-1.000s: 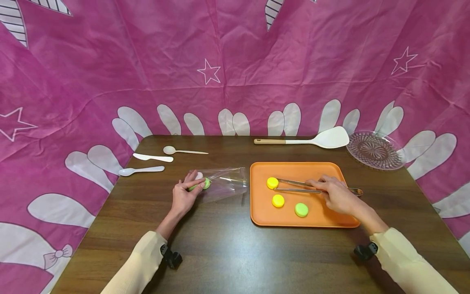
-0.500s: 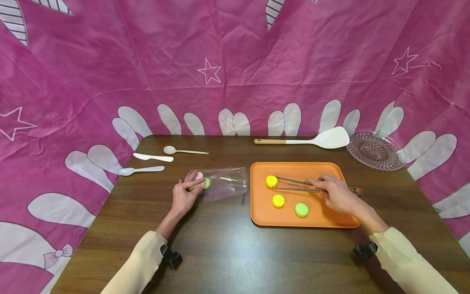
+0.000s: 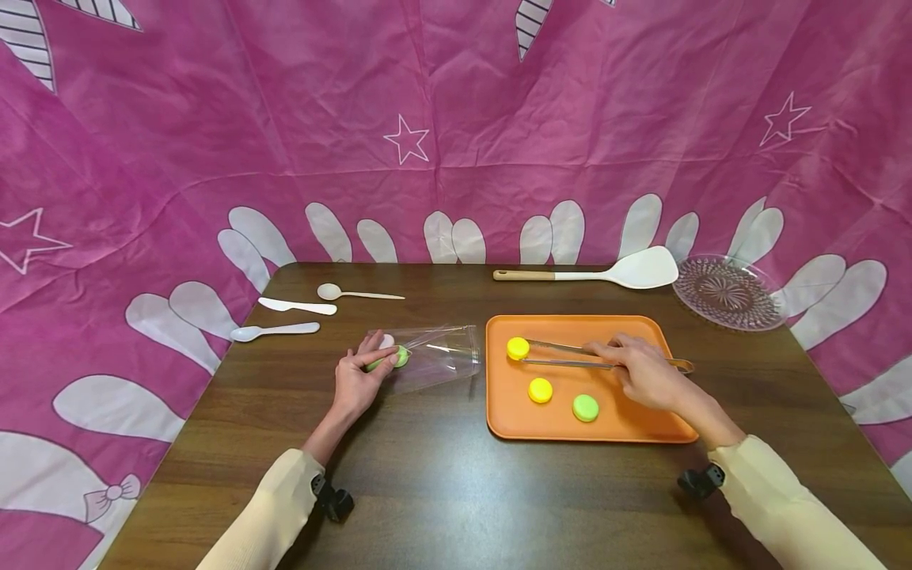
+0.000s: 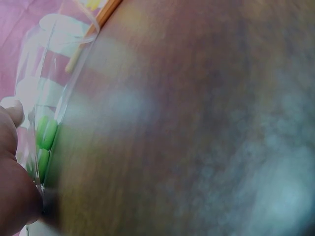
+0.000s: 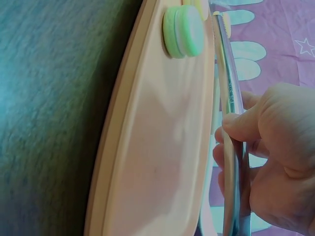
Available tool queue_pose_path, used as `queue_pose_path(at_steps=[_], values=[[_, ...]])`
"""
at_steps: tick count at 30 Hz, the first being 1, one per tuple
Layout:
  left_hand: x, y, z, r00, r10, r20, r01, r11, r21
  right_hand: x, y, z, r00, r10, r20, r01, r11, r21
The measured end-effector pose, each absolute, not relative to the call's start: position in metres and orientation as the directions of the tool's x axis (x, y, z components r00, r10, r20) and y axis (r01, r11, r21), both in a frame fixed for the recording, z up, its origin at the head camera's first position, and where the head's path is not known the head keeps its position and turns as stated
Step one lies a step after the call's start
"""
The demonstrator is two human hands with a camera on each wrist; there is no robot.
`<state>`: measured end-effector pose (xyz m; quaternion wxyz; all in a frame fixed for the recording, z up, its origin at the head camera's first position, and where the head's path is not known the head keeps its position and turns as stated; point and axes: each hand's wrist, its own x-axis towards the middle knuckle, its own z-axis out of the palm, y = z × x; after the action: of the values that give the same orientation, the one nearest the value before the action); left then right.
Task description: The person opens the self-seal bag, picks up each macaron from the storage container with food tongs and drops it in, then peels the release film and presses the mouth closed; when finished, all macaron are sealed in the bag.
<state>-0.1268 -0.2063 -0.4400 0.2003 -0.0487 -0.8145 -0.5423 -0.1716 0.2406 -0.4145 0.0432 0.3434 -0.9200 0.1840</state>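
Note:
My left hand (image 3: pixel 362 378) pinches the near end of a clear plastic bag (image 3: pixel 449 348) on the table. Inside lie green macarons (image 4: pixel 47 132) and a pale pink one (image 3: pixel 387 341), partly hidden by the fingers. With my right hand (image 3: pixel 644 376) I grip metal tongs (image 3: pixel 563 362) over the orange tray (image 3: pixel 613 427). The tongs' tips hold a yellow macaron (image 3: pixel 518 348) between them, near the tray's left side. Another yellow macaron (image 3: pixel 540 390) and a green macaron (image 3: pixel 586 408) lie on the tray; the right wrist view shows that green macaron (image 5: pixel 183 31) close up.
Behind the tray lies a white spatula (image 3: pixel 641 267) with a wooden handle, beside a clear patterned plate (image 3: pixel 730 291). At the back left are a small spoon (image 3: pixel 329 291), a white knife (image 3: pixel 298 305) and another white spoon (image 3: pixel 274 331). A pink curtain (image 3: pixel 456 119) hangs behind the table.
My right hand and the tongs have shifted left and slightly back, carrying the yellow macaron toward the tray's left edge. The left hand and bag stay where they were.

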Motion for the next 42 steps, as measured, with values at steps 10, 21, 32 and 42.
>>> queue_pose_path(at_steps=[10, 21, 32, 42], values=[[-0.123, -0.210, -0.443, -0.915, -0.146, 0.377, 0.289, 0.416, 0.862, -0.173, 0.224, -0.414, -0.753, -0.627, 0.197, -0.653, 0.680, -0.333], [-0.125, -0.206, -0.439, -0.910, -0.136, 0.391, 0.305, 0.418, 0.856, -0.177, 0.209, -0.408, -0.756, -0.630, 0.180, -0.649, 0.682, -0.338], [-0.126, -0.206, -0.440, -0.911, -0.139, 0.387, 0.302, 0.414, 0.859, -0.178, 0.190, -0.403, -0.754, -0.639, 0.154, -0.647, 0.678, -0.349], [-0.127, -0.207, -0.442, -0.910, -0.133, 0.392, 0.310, 0.408, 0.859, -0.180, 0.177, -0.402, -0.718, -0.670, 0.187, -0.687, 0.640, -0.345]])
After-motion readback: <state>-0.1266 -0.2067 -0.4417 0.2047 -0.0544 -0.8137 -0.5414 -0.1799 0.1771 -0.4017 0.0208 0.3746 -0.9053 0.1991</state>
